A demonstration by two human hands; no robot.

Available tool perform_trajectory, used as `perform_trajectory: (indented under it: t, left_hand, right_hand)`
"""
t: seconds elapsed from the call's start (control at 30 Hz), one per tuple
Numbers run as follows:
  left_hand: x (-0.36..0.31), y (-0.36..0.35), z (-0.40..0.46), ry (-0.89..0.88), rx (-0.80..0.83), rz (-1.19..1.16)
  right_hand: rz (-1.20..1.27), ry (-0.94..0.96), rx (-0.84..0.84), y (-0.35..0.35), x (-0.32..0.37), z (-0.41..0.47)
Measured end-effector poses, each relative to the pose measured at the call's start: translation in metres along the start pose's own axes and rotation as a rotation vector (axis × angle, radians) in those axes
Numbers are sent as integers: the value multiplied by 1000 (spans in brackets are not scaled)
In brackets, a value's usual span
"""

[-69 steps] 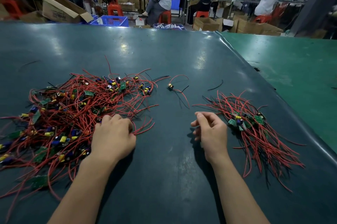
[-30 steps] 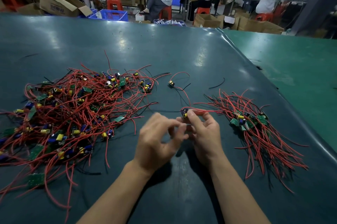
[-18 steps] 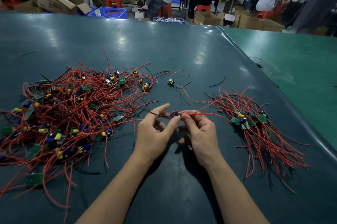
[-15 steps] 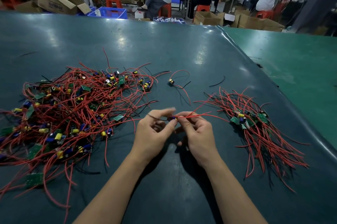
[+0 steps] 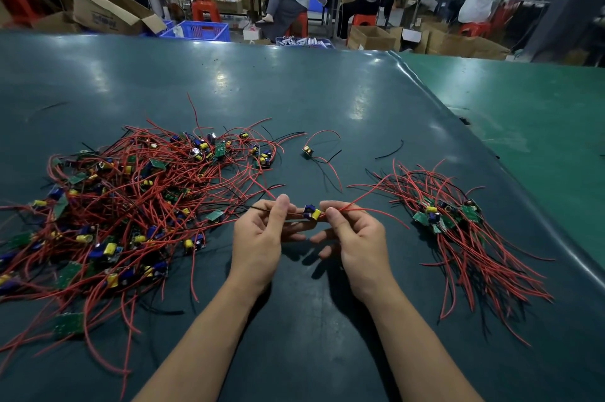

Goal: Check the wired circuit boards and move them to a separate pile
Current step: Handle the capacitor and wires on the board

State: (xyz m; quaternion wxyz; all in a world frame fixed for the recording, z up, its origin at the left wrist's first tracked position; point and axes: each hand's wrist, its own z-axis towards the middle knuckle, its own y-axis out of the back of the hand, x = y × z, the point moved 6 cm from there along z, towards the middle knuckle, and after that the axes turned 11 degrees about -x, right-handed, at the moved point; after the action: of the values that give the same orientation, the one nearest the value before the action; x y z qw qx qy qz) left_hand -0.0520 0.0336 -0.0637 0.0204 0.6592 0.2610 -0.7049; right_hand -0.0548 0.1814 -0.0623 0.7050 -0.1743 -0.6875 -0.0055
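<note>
Both hands have drawn apart: left hand (image 5: pixel 258 238) and right hand (image 5: pixel 357 238) pinch the wires of one circuit board (image 5: pixel 311 212), over bare table (image 5: pixel 311 319) between the big pile (image 5: pixel 131 198) and the small pile (image 5: pixel 458 228).

Left hand (image 5: pixel 258 239), right hand (image 5: pixel 358 242) bare, ungloved; forearms bare to frame edge; no rings, seemingly.

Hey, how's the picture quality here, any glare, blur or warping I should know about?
Head view: overhead lights glare in pale patches on the dark table; wide-angle warping bows its far edge; hands and the held circuit board look sharp; background workers are soft; shadows fall beneath both forearms.
</note>
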Motion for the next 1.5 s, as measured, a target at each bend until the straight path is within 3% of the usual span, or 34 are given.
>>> perform_trajectory:
  t: [0.17, 0.3, 0.4, 0.83, 1.03, 1.27, 1.5]
  left_hand:
    - [0, 3, 1, -23, -18, 86]
    - [1, -8, -6, -37, 160, 168]
    - [-2, -6, -6, -99, 128, 242]
    - [-4, -7, -7, -64, 185, 136]
    - [-3, -6, -6, -4, 118, 26]
    - [-3, -10, -10, 9, 193, 32]
    - [-4, -5, -7, -3, 126, 38]
  right_hand:
    - [54, -10, -75, 5, 0, 2]
    - [74, -5, -84, 8, 0, 3]
    - [-11, 34, -43, 6, 1, 0]
    - [-69, 4, -65, 3, -1, 0]
    - [112, -52, -160, 10, 2, 4]
    - [249, -199, -209, 13, -3, 7]
    - [259, -109, -330, 25, -1, 11]
